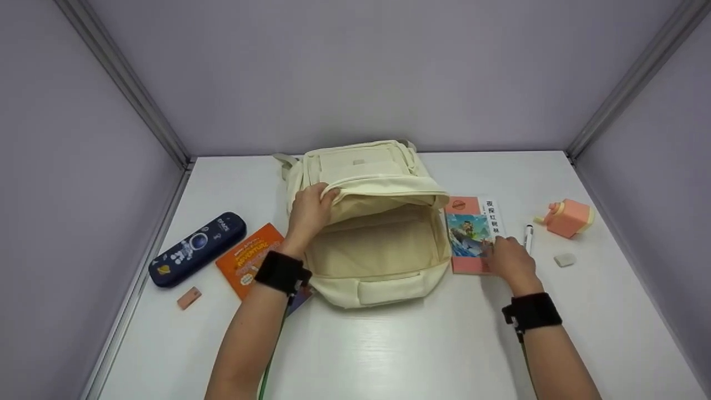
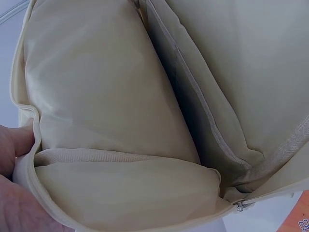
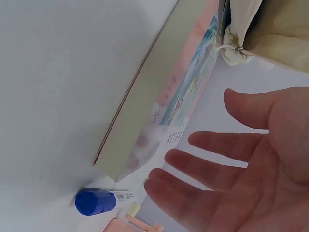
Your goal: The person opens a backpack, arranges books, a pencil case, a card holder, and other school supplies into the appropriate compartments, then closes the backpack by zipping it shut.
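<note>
A cream backpack (image 1: 389, 289) lies unzipped with its mouth gaping in the middle of the table. My left hand (image 1: 311, 214) pinches the edge of its raised flap between thumb and fingers. In the left wrist view, the beige lining and an inner pocket (image 2: 207, 106) show beside the gripping thumb. To the bag's right lies a thick paperback book (image 1: 465, 265) with a pink and blue cover. Over its lower right corner is my right hand (image 1: 512, 264). The right wrist view shows those fingers (image 3: 207, 169) spread apart, holding nothing, close to the book.
A white marker (image 1: 528, 238) with a blue end, a pink crank pencil sharpener (image 1: 569, 218) and a pale eraser (image 1: 565, 260) lie at right. At left are a navy astronaut pencil case (image 1: 194, 250), an orange book (image 1: 244, 258) partly under the left forearm, and a pinkish eraser (image 1: 189, 298).
</note>
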Available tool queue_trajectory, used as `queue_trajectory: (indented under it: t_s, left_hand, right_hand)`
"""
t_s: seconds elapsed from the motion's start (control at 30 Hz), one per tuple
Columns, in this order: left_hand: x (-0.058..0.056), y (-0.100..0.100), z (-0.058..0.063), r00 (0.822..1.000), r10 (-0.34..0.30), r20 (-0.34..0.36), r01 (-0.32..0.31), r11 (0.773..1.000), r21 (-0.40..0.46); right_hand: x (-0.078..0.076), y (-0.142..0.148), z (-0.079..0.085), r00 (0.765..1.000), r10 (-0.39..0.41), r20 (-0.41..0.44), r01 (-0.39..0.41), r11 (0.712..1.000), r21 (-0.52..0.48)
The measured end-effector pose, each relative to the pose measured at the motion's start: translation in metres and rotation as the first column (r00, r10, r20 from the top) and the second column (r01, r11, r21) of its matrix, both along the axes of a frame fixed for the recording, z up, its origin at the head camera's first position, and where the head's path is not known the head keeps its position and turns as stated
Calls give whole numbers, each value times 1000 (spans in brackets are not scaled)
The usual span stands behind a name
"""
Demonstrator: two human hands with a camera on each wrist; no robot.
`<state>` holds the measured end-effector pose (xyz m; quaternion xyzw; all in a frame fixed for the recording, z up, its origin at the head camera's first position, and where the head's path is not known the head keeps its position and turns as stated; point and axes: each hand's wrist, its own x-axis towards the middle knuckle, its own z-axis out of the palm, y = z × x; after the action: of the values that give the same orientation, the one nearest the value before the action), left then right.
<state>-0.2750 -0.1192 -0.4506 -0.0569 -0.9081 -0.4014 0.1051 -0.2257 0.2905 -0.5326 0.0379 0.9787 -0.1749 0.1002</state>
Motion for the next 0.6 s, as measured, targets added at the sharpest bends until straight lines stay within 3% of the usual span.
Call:
queue_trajectory:
  t_s: [0.23,0.6]
  left_hand:
    - [0,0,0,1000,-3,-8,3,1000,-1]
    - [0,1,0,1000,-3,-21,3,1000,-7]
  right_hand:
    - [-8,5,0,985,-58,160,61,998,-14]
    - [-15,8,0,971,-148,190,153,988,-10]
